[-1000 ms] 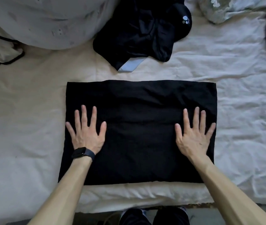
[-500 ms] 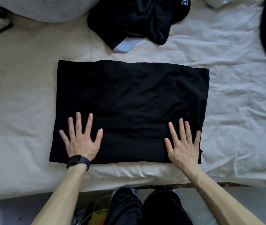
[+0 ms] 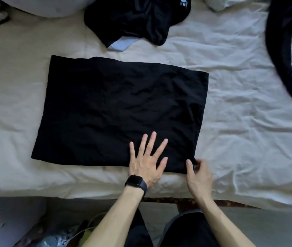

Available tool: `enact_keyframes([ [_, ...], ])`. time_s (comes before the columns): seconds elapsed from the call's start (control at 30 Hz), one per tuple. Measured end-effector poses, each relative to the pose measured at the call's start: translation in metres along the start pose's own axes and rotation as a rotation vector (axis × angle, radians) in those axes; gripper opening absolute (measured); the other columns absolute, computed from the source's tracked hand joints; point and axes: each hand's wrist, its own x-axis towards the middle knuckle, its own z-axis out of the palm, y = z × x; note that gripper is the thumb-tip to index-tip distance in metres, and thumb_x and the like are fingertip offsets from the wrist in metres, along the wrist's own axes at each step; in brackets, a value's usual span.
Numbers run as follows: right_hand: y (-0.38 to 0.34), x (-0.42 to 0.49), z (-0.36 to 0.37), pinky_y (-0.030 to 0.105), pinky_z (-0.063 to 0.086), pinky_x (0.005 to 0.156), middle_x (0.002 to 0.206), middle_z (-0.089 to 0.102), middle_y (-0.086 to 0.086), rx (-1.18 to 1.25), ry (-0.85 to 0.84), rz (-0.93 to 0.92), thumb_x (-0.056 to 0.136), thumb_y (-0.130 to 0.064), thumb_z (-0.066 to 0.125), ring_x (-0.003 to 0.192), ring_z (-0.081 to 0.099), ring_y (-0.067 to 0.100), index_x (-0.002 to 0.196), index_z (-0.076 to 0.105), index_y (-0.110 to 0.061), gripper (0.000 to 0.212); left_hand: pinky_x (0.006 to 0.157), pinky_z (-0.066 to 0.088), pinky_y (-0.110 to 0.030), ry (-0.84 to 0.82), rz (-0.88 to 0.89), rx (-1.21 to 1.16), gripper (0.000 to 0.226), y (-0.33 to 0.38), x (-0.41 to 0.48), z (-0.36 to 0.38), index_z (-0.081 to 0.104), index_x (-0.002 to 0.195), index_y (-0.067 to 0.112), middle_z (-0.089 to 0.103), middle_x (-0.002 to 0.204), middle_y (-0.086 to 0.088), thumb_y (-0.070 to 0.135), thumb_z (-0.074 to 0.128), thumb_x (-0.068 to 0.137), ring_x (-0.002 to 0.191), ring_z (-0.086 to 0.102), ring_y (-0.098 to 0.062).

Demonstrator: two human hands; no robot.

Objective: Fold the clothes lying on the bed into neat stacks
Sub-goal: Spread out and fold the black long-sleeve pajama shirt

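Pressing left hand (image 3: 147,163), pinching right hand (image 3: 198,173), crinkled black cloth rectangle (image 3: 120,107)

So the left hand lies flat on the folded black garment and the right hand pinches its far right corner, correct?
Not quite. In the head view the right hand pinches the near right corner of the folded black garment, not the far one. The left hand does lie flat on it.
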Motion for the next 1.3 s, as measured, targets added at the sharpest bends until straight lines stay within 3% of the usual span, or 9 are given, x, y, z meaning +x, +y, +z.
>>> enact_keyframes([
  [0.2,0.020,0.026,-0.030,0.030,0.042,0.074,0.092,0.065,-0.007,-0.092,-0.231,-0.144,0.101,-0.034,0.055,0.087,0.060,0.015,0.107,0.062,-0.019,0.017,0.118,-0.005,-0.060,-0.038,-0.068,0.127,0.063,0.014,-0.002,0.018,0.002,0.157,0.043,-0.006,0.168,0.002,0.060,0.024,0.100,0.154,-0.003,-0.023],
  [0.4,0.041,0.062,-0.085,0.030,0.044,0.080,0.093,0.065,-0.007,-0.049,-0.174,-0.176,0.099,-0.033,0.056,0.088,0.061,0.014,0.108,0.062,-0.021,0.016,0.115,0.016,-0.055,-0.019,0.216,0.246,0.087,0.079,-0.014,0.022,0.030,0.155,0.034,0.024,0.162,0.001,0.059,0.063,0.079,0.146,0.026,-0.022],
  [0.67,0.064,0.089,-0.111,0.030,0.039,0.073,0.087,0.064,-0.005,-0.004,-0.303,-0.191,0.099,-0.024,0.056,0.082,0.061,0.020,0.104,0.057,-0.018,0.008,0.069,0.050,-0.034,0.058,0.156,0.327,0.077,0.118,0.006,0.022,0.060,0.136,0.019,0.064,0.110,-0.001,0.028,0.085,0.063,0.088,0.058,-0.023],
  [0.8,0.053,0.086,-0.112,0.035,0.046,0.079,0.091,0.064,-0.006,-0.010,-0.325,-0.146,0.097,-0.037,0.057,0.088,0.062,0.020,0.105,0.056,-0.021,0.018,0.051,0.048,-0.027,0.288,0.104,0.086,0.038,0.115,0.000,0.014,0.070,0.123,0.016,0.068,0.088,0.002,0.016,0.058,0.086,0.068,0.062,-0.020],
  [0.93,0.026,0.089,-0.115,0.044,0.053,0.093,0.095,0.072,-0.013,0.081,-0.442,-0.061,0.082,-0.066,0.052,0.092,0.070,0.012,0.099,0.060,-0.035,0.036,0.073,0.049,-0.012,0.378,-0.385,-0.435,0.026,0.128,-0.004,-0.039,0.074,0.118,0.022,0.076,0.101,0.004,0.026,0.054,0.100,0.090,0.070,-0.013],
  [1.03,-0.010,0.100,-0.113,0.047,0.056,0.090,0.093,0.071,-0.010,0.242,-0.485,-0.052,0.087,-0.062,0.058,0.091,0.071,0.014,0.099,0.061,-0.032,0.032,0.074,0.045,-0.013,0.399,-0.630,-0.710,0.021,0.129,-0.007,-0.066,0.073,0.112,0.032,0.075,0.099,-0.002,0.026,0.057,0.100,0.088,0.067,-0.017],
  [1.17,-0.069,0.123,-0.106,0.030,0.043,0.059,0.083,0.049,0.007,0.389,-0.630,-0.021,0.093,-0.055,0.061,0.066,0.049,0.018,0.092,0.048,-0.013,0.044,0.080,0.052,-0.021,0.382,-0.564,-0.747,0.020,0.132,-0.012,-0.076,0.073,0.110,0.035,0.075,0.098,0.007,0.027,0.058,0.100,0.089,0.067,-0.010],
  [1.23,-0.090,0.133,-0.099,0.026,0.030,0.053,0.082,0.040,0.005,0.435,-0.661,0.019,0.093,-0.051,0.063,0.062,0.036,0.017,0.098,0.049,-0.016,0.038,0.082,0.052,-0.017,0.367,-0.502,-0.734,0.021,0.134,-0.016,-0.077,0.074,0.112,0.034,0.074,0.102,0.015,0.026,0.059,0.100,0.094,0.066,-0.001],
  [1.3,-0.101,0.138,-0.094,0.025,0.036,0.052,0.073,0.048,0.003,0.411,-0.633,0.050,0.093,-0.048,0.065,0.057,0.044,0.016,0.094,0.058,-0.014,0.034,0.079,0.050,-0.011,0.378,-0.434,-0.700,0.021,0.136,-0.020,-0.075,0.074,0.113,0.032,0.074,0.102,0.016,0.025,0.060,0.099,0.094,0.066,0.002],
])
